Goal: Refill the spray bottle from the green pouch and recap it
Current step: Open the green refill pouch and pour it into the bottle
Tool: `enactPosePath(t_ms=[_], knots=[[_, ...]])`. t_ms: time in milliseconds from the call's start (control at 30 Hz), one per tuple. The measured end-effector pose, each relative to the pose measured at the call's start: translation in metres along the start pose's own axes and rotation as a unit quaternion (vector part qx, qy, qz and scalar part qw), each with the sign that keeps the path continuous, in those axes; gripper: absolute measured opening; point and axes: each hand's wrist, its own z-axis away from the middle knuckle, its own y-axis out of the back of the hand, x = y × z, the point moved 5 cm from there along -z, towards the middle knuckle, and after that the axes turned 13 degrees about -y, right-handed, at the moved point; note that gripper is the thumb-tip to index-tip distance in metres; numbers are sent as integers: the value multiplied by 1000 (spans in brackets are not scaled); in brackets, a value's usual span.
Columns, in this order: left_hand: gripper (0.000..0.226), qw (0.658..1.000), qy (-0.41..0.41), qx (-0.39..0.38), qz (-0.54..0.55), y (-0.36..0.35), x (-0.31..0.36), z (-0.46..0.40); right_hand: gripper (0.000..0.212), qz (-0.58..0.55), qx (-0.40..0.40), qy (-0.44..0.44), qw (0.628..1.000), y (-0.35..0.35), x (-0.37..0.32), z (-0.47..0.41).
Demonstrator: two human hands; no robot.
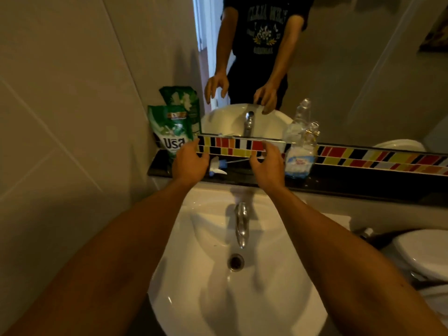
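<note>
The green pouch [171, 129] stands upright on the dark shelf [339, 183] at the left, against the wall corner. A clear spray bottle [301, 154] with a little blue liquid at its bottom stands uncapped on the shelf to the right. Its white and blue trigger head [217, 167] with a thin tube lies on the shelf between my hands. My left hand [190, 161] hovers just right of the pouch, fingers relaxed and holding nothing. My right hand [268, 163] hovers left of the bottle, fingers loosely spread and empty.
A white sink [208, 299] with a chrome tap [241, 224] lies below the shelf. A coloured tile strip [363, 156] and a mirror run behind it. A white toilet lid [421, 253] sits at the right. A tiled wall closes the left side.
</note>
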Motion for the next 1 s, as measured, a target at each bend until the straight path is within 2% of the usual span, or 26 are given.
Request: enactPosePath(t_ms=[100,200,400,533,700,867,1000], knots=[[50,1000,21,-6,5,27,-14,-1,48,-1,-44,18,999,-32,-27,7],[52,1000,20,7,-6,54,-29,-4,52,6,-60,46,997,-59,-49,15],[32,999,-1,22,-25,93,-56,-16,58,30,-79,62,995,-106,-77,15],[36,999,3,45,-10,106,-70,-38,58,25,-98,46,994,-134,-91,4],[41,997,36,56,47,102,-89,-75,38,5,-100,54,994,-160,-100,-17],[49,984,111,96,103,91,-115,-108,33,-36,-161,22,986,-184,-100,-39],[38,965,141,113,192,81,-131,-121,21,-2,-159,19,987,-195,-99,-50]])
